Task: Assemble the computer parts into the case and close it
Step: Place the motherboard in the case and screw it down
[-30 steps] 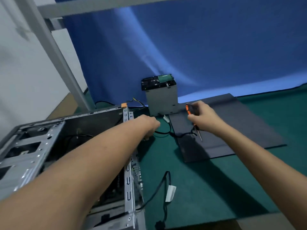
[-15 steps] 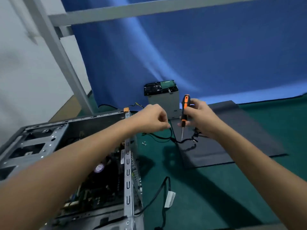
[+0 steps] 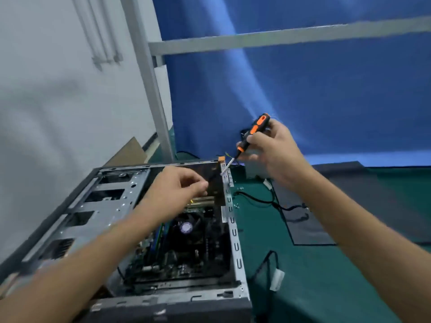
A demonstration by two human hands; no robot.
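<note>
Green worktop (image 3: pixel 314 287), blue backdrop (image 3: pixel 303 89). Open case (image 3: pixel 234 243) lying at left: stiff steel, likely heavy, sharp rims; board (image 3: pixel 186 248) inside fragile, so take by frame. Right grip (image 3: pixel 275 150) wrapped round screwdriver (image 3: pixel 254 131) handle; left grip (image 3: pixel 177 187) pinching its tip; screw there, cannot tell.

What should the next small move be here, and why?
Probably lower the screwdriver into the open case, toward the motherboard. The right hand grips its handle, shaft angled down-left, and the left hand brings pinched fingertips to the tip, above the case; what they pinch is too small to see.
</note>
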